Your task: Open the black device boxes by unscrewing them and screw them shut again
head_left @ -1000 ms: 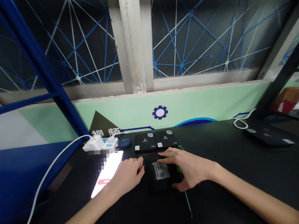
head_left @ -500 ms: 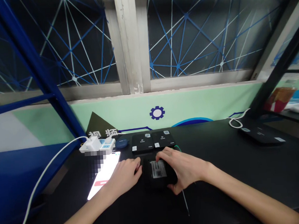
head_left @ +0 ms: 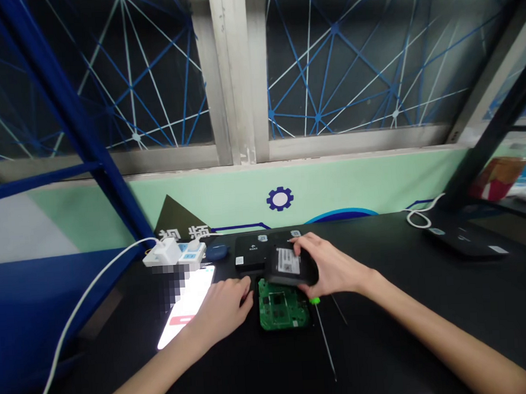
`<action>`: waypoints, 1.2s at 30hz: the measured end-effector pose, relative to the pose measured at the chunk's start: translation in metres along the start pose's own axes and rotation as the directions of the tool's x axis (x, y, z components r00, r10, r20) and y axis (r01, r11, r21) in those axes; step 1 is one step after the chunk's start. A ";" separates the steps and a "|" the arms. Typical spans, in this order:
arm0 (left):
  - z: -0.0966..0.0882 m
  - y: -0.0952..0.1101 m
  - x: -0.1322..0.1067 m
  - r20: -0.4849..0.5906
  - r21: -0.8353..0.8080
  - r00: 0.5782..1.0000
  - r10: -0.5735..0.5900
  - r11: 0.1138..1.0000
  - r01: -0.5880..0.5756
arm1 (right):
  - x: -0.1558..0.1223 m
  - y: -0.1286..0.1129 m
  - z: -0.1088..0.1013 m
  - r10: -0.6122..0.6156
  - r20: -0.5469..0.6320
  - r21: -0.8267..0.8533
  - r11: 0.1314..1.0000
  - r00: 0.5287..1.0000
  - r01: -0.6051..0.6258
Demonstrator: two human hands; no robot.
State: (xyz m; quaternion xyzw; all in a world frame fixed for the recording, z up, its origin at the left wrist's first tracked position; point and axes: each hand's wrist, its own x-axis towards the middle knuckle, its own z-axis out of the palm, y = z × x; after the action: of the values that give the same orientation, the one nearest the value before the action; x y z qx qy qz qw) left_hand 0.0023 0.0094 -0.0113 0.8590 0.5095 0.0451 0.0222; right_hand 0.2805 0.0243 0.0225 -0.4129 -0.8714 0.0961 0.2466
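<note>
My right hand (head_left: 332, 267) grips a black device cover (head_left: 271, 271) with a white label, thumb at its near edge and fingers on top. The cover is tilted and raised above a green circuit board (head_left: 279, 315), whose far part it hides. The board sits in a dark case. Just left of the case rests my left hand (head_left: 227, 300), fingers loosely curled and thumb apart, with nothing visible in it. Beside the board on the right lies a thin metal tool shaft (head_left: 326, 347), near a bright green piece (head_left: 314, 301). A second thin shaft (head_left: 340, 311) is partly hidden by my right hand.
Left of the board, a lit phone (head_left: 193, 296) lies partly under my left wrist. Behind are a white power strip (head_left: 191, 253), a dark blue case (head_left: 217, 251) and black boxes (head_left: 249, 251). Another black device (head_left: 466, 244) with a white cable (head_left: 418, 218) lies far right.
My right hand has lifted the cover up and away from me, exposing the green circuit board. More of the thin tools now shows. My left hand has hardly moved.
</note>
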 end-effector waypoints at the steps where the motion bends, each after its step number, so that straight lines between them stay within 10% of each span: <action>1: 0.000 0.000 0.000 0.000 0.007 1.000 -0.005 1.000 0.005 | 0.003 0.006 0.001 0.017 -0.031 -0.016 1.000 0.999 -0.017; 14: 0.002 -0.001 0.000 -0.022 0.027 1.000 0.008 1.000 -0.008 | 0.029 0.033 0.025 0.168 -0.071 -0.059 0.983 0.983 -0.173; 36: 0.005 -0.003 0.000 -0.010 0.026 1.000 0.021 0.999 -0.020 | 0.009 0.023 0.016 -0.015 -0.155 -0.098 0.995 0.988 0.000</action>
State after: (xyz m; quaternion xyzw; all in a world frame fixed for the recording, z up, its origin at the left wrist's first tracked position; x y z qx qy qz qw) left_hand 0.0002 0.0105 -0.0161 0.8642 0.5012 0.0432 0.0082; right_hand 0.2825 0.0466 0.0032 -0.4276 -0.8547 0.0200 0.2936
